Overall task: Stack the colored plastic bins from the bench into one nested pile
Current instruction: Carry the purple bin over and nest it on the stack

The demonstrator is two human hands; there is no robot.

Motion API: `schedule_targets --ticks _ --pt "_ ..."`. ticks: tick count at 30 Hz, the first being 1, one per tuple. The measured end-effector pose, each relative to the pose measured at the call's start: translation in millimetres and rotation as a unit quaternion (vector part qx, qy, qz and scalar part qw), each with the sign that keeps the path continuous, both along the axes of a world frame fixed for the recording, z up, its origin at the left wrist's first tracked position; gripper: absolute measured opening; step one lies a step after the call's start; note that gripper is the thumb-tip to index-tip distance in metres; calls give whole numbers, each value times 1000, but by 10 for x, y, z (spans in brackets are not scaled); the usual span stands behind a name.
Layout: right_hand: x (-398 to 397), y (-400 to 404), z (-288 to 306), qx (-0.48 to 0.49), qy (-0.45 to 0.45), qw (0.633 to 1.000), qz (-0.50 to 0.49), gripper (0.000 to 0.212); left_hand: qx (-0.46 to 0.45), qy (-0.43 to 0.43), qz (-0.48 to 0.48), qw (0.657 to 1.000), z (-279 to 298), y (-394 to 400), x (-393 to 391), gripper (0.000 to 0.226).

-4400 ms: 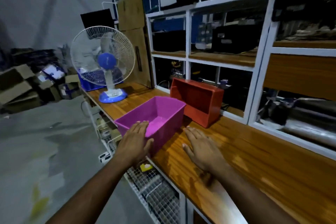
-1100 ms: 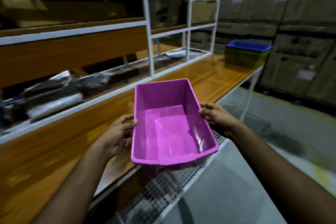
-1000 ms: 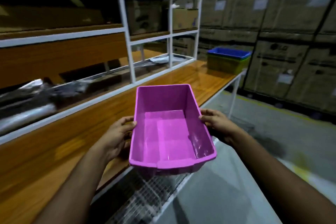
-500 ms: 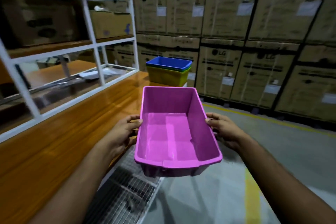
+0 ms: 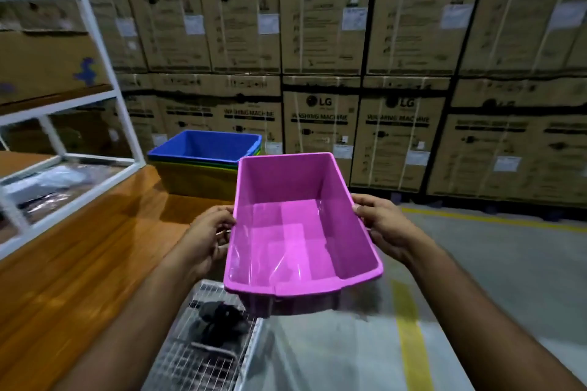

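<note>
While both hands (image 5: 209,236) grip, pink bin (image 5: 301,232) hangs.

My feed is dim, lit from above. The purple bin (image 5: 298,232) between my hands is the brightest thing, with pale glare streaks on its floor just inside my grip. Left of the grip the bench (image 5: 79,263) carries a soft sheen. Beyond the grip the cartons (image 5: 397,41) smear (print barely legible), and the edges bow outward.
</note>
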State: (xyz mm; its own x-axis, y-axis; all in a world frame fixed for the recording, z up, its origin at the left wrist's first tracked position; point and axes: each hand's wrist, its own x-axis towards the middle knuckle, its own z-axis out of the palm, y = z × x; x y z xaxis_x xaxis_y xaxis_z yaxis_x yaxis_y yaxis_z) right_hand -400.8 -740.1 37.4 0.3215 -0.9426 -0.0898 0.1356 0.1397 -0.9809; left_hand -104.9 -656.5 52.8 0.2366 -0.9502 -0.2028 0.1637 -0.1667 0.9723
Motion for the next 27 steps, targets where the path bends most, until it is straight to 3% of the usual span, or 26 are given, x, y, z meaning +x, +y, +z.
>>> schedule_targets --ticks 9,14,27 --pt "137 -2120 684 -33 -21 992 117 25 -37 16 84 996 502 -1546 86 37" --pt "752 -2976 968 -39 -44 984 166 19 -67 21 158 985 742 -2025 438 37" --pt "2526 -4545 1280 -60 -14 946 317 35 -112 26 301 947 946 -2840 1388 20"
